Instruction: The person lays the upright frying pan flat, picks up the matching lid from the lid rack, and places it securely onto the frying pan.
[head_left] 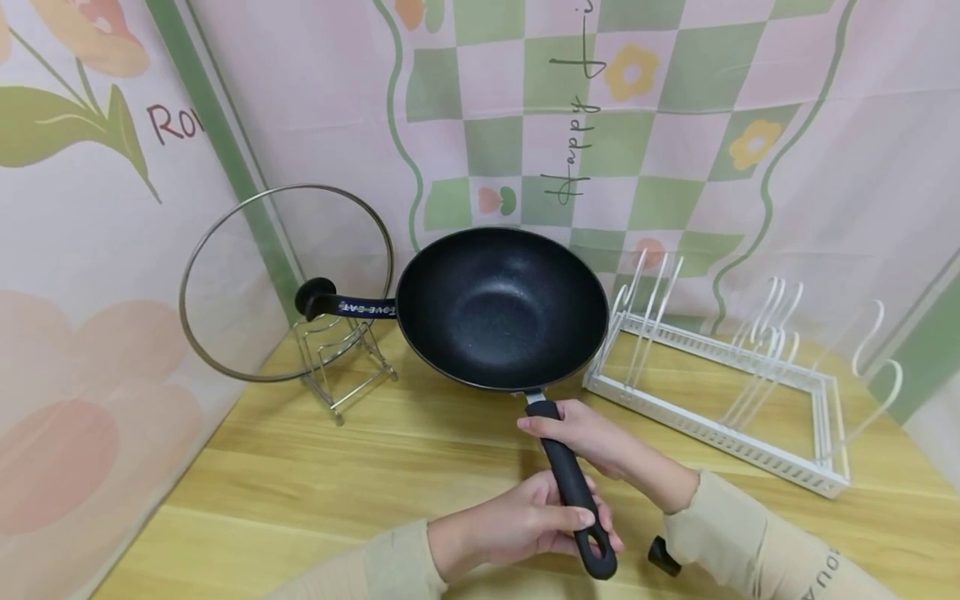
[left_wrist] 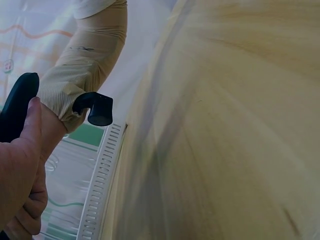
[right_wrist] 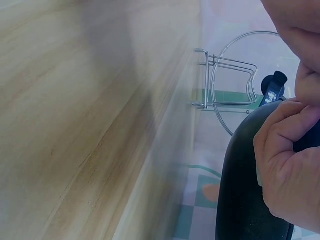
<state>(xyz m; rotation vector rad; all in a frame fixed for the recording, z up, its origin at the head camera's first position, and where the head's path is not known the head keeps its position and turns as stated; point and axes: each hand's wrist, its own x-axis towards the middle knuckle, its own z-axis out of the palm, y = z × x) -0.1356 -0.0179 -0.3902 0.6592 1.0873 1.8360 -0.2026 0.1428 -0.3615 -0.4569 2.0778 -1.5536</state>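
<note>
Both hands hold a black wok (head_left: 502,308) by its long handle (head_left: 566,467), its dark inside facing the head camera. The right hand (head_left: 585,433) grips the handle's upper part, close to the pan, with the thumb laid across it. Lower down, the left hand (head_left: 532,517) wraps round the handle near its hanging hole, thumb on top. Left of the wok, a glass lid (head_left: 378,233) with a metal rim stands upright in a wire stand (head_left: 348,392). Its black knob (head_left: 315,296) has a dark lettered strip reaching to the wok's edge.
A white rack (head_left: 712,425) with upright wire dividers stands on the wooden table (head_left: 337,500) at the right. Patterned cloth (head_left: 510,108) hangs behind and at the left. A small black wrist-worn piece (head_left: 663,557) shows beside the right sleeve.
</note>
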